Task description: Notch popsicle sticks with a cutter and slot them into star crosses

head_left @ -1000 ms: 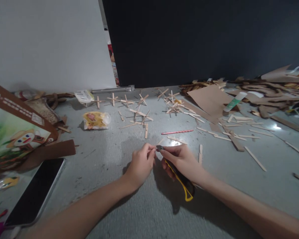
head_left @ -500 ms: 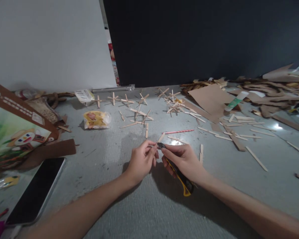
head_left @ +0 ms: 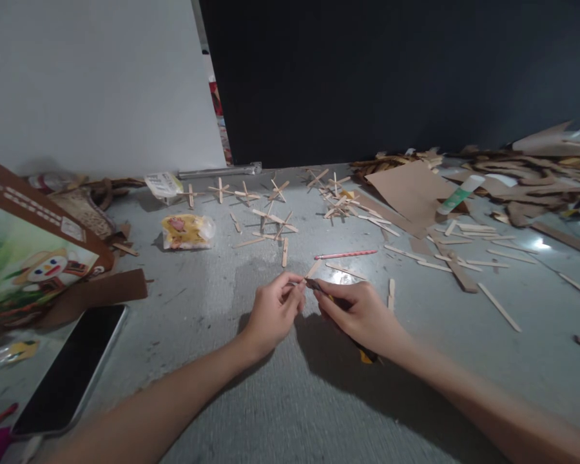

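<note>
My left hand pinches a wooden popsicle stick, whose far end juts out beyond the fingertips. Wrapped round a black-and-yellow utility knife is my right hand, with the knife's dark tip against the stick at my left fingertips. Most of the knife's body is hidden by the right hand. Just beyond the hands lies a red pencil. Past it, several crossed-stick pieces stand on the grey tabletop.
Loose sticks and a brown cardboard sheet with a glue stick lie to the right. On the left are a phone, a printed carton and a yellow packet. A dark panel stands behind.
My right hand has rolled over, so the knife's yellow end shows less and sits slightly higher. The left hand keeps its place with the stick.
</note>
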A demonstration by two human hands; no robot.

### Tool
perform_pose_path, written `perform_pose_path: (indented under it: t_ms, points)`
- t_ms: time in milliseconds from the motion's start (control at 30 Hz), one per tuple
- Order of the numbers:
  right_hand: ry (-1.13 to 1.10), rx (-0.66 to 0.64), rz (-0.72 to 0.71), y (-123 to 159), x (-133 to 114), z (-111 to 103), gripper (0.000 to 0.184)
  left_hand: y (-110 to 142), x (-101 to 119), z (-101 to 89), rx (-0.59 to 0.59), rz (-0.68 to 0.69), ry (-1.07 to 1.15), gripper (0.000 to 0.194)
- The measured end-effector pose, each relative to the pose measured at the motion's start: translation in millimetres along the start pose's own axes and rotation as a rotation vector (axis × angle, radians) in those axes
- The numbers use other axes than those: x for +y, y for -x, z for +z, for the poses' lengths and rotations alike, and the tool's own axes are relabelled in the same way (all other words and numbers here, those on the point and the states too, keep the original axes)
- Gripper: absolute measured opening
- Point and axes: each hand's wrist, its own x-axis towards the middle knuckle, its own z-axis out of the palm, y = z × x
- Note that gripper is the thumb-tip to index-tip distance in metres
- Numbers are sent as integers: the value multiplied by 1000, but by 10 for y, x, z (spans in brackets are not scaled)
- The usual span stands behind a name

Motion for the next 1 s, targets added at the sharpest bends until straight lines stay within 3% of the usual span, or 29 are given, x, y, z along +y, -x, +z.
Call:
perform_pose_path:
  t_ms: [167, 367, 667, 867, 1000]
  points:
    - [180, 21, -158, -6, 55, -53, 35, -13, 15, -11, -4, -8, 10, 37]
    - [190, 15, -366, 28, -3, -71, 33, -70, 35, -17, 30, -161, 181, 43]
    - [32, 331, 69, -68, 22, -107, 43, -41, 84, -27, -30, -145, 158, 45]
    - [20, 207, 132, -130, 37, -159, 45, -22, 83, -38, -63, -140, 94, 41]
    - [-3, 207, 130, -101, 11, -139, 41, -32, 64, -24, -50, -112, 46, 41]
